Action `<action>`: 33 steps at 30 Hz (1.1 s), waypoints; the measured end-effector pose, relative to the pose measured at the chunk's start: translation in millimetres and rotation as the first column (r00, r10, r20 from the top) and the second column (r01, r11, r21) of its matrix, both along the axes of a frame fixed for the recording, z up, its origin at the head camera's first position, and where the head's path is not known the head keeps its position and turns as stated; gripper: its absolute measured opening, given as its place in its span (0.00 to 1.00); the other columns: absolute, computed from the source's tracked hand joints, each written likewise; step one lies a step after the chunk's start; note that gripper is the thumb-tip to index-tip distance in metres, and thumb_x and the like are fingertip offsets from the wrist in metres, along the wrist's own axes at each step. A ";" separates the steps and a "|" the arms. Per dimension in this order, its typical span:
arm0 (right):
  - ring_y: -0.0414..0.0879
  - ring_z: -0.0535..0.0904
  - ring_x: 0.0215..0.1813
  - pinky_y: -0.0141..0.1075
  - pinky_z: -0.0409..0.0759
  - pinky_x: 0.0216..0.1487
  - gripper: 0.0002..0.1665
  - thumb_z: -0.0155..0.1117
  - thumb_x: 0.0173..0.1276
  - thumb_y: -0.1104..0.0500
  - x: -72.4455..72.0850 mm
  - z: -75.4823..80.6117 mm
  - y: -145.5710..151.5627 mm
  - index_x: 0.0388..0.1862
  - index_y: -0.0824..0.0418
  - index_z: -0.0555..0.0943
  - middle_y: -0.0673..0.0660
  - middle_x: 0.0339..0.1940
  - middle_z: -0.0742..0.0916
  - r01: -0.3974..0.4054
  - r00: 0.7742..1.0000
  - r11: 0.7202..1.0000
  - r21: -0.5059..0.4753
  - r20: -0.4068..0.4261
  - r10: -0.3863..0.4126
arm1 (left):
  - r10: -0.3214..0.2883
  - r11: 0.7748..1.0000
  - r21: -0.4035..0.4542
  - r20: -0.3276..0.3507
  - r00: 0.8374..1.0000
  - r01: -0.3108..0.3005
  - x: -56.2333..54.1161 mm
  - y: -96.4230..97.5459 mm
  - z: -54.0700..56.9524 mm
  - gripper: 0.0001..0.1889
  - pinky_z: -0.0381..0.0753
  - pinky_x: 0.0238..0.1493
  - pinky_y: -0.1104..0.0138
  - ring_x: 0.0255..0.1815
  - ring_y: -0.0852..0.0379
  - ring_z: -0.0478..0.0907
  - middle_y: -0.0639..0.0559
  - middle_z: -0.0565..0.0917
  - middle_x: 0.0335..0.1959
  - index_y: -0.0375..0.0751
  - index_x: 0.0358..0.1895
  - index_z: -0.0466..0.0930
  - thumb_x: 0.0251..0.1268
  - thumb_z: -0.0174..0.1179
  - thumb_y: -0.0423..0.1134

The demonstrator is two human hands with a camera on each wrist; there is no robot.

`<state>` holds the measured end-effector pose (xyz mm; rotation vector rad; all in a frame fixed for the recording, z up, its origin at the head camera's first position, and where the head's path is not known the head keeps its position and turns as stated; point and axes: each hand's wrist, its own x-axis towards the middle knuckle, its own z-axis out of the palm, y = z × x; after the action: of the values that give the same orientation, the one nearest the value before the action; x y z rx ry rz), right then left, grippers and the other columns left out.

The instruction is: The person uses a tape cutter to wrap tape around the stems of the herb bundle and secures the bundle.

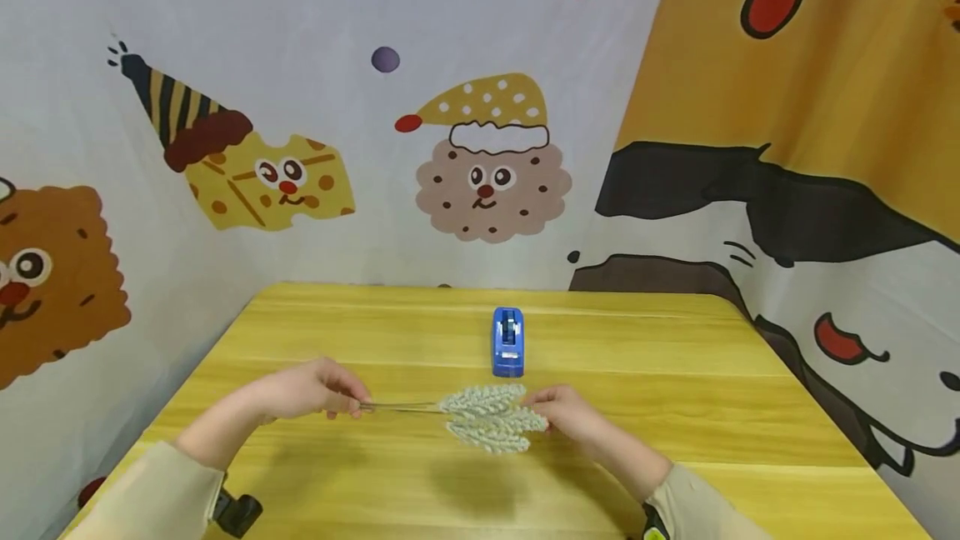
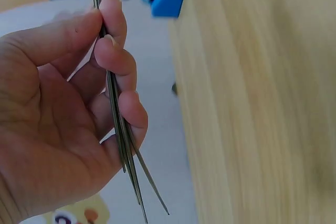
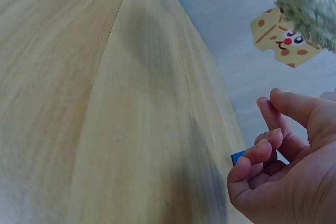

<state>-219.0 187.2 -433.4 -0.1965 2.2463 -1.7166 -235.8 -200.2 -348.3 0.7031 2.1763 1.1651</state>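
In the head view, my left hand pinches the thin stems of a bunch of pale green, wheat-like stalks. The bunch lies sideways above the table, its bushy heads pointing right. Several dark stems run across my left hand in the left wrist view, held between thumb and fingertips, with loose ends below. Close to the tips of the heads is my right hand. In the right wrist view, the right hand has loosely curled fingers with nothing between them, apart from the fluffy heads.
A blue tape dispenser stands on the yellow wooden table beyond the bunch. Behind the table hangs a white and orange cloth with cartoon prints. A dark device sits at the left wrist.
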 end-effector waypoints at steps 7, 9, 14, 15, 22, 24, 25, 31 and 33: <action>0.39 0.66 0.22 0.30 0.68 0.27 0.16 0.67 0.63 0.57 -4.9 5.7 0.6 0.41 0.70 0.85 0.51 0.25 0.81 -0.044 0.999 0.999 0.010 0.012 0.044 | -0.075 0.997 0.013 0.066 0.995 0.075 13.2 33.5 -17.0 0.10 0.73 0.28 0.67 0.35 0.52 0.76 0.45 0.85 0.39 0.34 0.44 0.86 0.66 0.57 0.29; 0.39 0.65 0.21 0.31 0.68 0.28 0.16 0.67 0.62 0.57 -5.7 8.0 0.7 0.41 0.70 0.85 0.50 0.21 0.77 -0.042 0.999 0.999 0.007 0.023 0.042 | -0.079 0.997 -0.004 0.058 0.995 0.080 15.6 42.8 -22.0 0.09 0.72 0.27 0.68 0.32 0.53 0.75 0.47 0.86 0.39 0.37 0.42 0.87 0.65 0.58 0.30; 0.39 0.66 0.21 0.34 0.70 0.31 0.17 0.68 0.62 0.55 -8.8 13.5 2.4 0.41 0.68 0.85 0.49 0.20 0.75 -0.049 0.998 0.999 0.022 0.039 0.048 | -0.083 0.996 -0.021 0.043 0.996 0.084 17.8 68.9 -34.9 0.08 0.64 0.23 0.71 0.19 0.60 0.62 0.50 0.86 0.40 0.38 0.39 0.88 0.62 0.61 0.29; 0.40 0.66 0.22 0.34 0.70 0.31 0.17 0.68 0.62 0.55 -9.8 14.8 2.8 0.41 0.69 0.85 0.49 0.20 0.75 -0.054 0.998 0.998 0.023 0.036 0.053 | -0.080 0.996 -0.023 0.039 0.996 0.081 17.3 74.6 -38.4 0.08 0.62 0.21 0.71 0.17 0.61 0.60 0.50 0.86 0.40 0.38 0.39 0.88 0.61 0.61 0.28; 0.41 0.63 0.22 0.36 0.67 0.33 0.16 0.66 0.64 0.57 -17.2 24.6 6.2 0.40 0.71 0.85 0.50 0.22 0.76 -0.068 0.998 0.998 0.006 0.014 0.068 | -0.042 0.998 -0.052 -0.051 0.998 0.039 8.7 118.2 -57.6 0.07 0.60 0.20 0.74 0.17 0.63 0.62 0.49 0.86 0.30 0.35 0.36 0.88 0.59 0.61 0.26; 0.42 0.63 0.23 0.38 0.68 0.35 0.16 0.66 0.64 0.57 -18.0 27.2 7.0 0.40 0.71 0.85 0.50 0.21 0.75 -0.071 0.997 0.997 0.014 0.012 0.071 | -0.015 0.999 -0.042 -0.076 0.997 0.011 6.6 130.4 -62.8 0.07 0.66 0.24 0.72 0.22 0.61 0.68 0.50 0.86 0.30 0.34 0.36 0.87 0.58 0.61 0.26; 0.42 0.63 0.22 0.38 0.69 0.36 0.16 0.67 0.63 0.57 -18.3 28.2 7.4 0.40 0.71 0.85 0.50 0.20 0.74 -0.072 0.997 0.997 0.020 0.012 0.072 | -0.001 0.999 -0.040 -0.092 0.996 -0.003 5.8 136.1 -65.7 0.07 0.68 0.26 0.70 0.24 0.60 0.70 0.50 0.86 0.31 0.34 0.36 0.87 0.58 0.61 0.26; 0.43 0.63 0.23 0.40 0.70 0.39 0.18 0.68 0.62 0.56 -17.8 32.9 8.3 0.42 0.71 0.85 0.50 0.20 0.74 -0.058 0.998 0.996 0.065 -0.009 0.059 | 0.090 0.994 -0.044 -0.214 0.973 -0.102 -1.3 161.8 -78.1 0.07 0.76 0.36 0.60 0.33 0.55 0.76 0.49 0.86 0.36 0.36 0.38 0.88 0.57 0.63 0.29; 0.43 0.66 0.24 0.41 0.71 0.39 0.19 0.68 0.62 0.56 -17.6 33.1 8.3 0.42 0.72 0.85 0.51 0.23 0.77 -0.046 0.999 0.996 0.071 -0.021 0.048 | 0.117 0.991 -0.040 -0.250 0.961 -0.131 -4.1 167.5 -79.3 0.08 0.77 0.38 0.59 0.35 0.55 0.76 0.48 0.86 0.38 0.36 0.39 0.88 0.57 0.63 0.30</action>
<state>-236.6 195.5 -400.3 -0.2517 2.2957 -1.6164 -239.9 -32.7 -427.5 0.7298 2.4823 1.1237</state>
